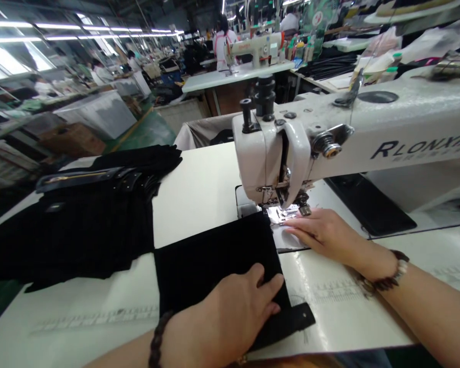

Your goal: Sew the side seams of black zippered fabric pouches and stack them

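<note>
A black fabric panel [210,255] lies flat on the sewing table, its far right corner at the presser foot [266,210] of the white sewing machine [260,158]. My left hand [230,312] rests on the panel near its right edge, fingers apart and lightly bent, pressing on the cloth. Below those fingers, a black strap [291,319] with a small hole or stud at its end sticks out to the right. My right hand [322,232] has its fingers stretched out beside the lit needle area, right of the panel. Nothing shows in its grasp.
A stack of black fabric pieces [92,220] with zipper and trim covers the table's left side. Ruler markings [95,319] run along the white tabletop [195,189]. A dark plate [371,202] lies under the machine arm. Behind stand another sewing machine [255,51] and several people.
</note>
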{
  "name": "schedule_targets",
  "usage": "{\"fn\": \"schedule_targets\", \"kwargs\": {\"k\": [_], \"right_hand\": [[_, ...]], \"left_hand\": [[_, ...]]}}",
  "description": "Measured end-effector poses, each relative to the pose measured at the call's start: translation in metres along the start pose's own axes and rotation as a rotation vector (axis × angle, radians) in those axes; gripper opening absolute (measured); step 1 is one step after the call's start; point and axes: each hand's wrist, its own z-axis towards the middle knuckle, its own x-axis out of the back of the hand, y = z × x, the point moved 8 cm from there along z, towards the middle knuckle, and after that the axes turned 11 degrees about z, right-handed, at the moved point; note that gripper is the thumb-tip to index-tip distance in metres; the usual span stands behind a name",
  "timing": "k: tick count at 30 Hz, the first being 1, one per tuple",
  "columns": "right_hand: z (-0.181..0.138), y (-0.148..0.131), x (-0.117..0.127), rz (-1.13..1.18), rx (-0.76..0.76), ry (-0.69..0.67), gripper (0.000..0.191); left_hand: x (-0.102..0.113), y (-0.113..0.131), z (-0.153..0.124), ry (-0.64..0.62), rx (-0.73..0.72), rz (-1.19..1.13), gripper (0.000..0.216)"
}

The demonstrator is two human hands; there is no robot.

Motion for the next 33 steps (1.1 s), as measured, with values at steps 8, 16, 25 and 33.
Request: {"fn": "schedule_targets", "kwargs": {"k": [8, 16, 25, 33], "right_hand": [[-0.003, -0.021, -0.011, 0.079, 0.067, -0.117, 0.029], [-0.019, -0.057, -0.022, 0.123, 0.059, -0.318, 0.025], [-0.048, -0.072, -0.023, 0.064, -0.014, -0.181, 0.052], [-0.040, -0.075, -0.025, 0.078, -0.040, -0.234, 0.049]], "left_hand": [[-0.004, 0.007, 0.005, 0.000, -0.016, 0.028, 0.023], [-0.008, 0.009, -0.004, 0.013, 0.086, 0.070, 0.041], [-0.004, 0.015, -0.023, 0.191, 0.325, -0.065, 0.051], [-0.005, 0.024, -0.019, 0.342, 0.307, 0.018, 0.030]]}}
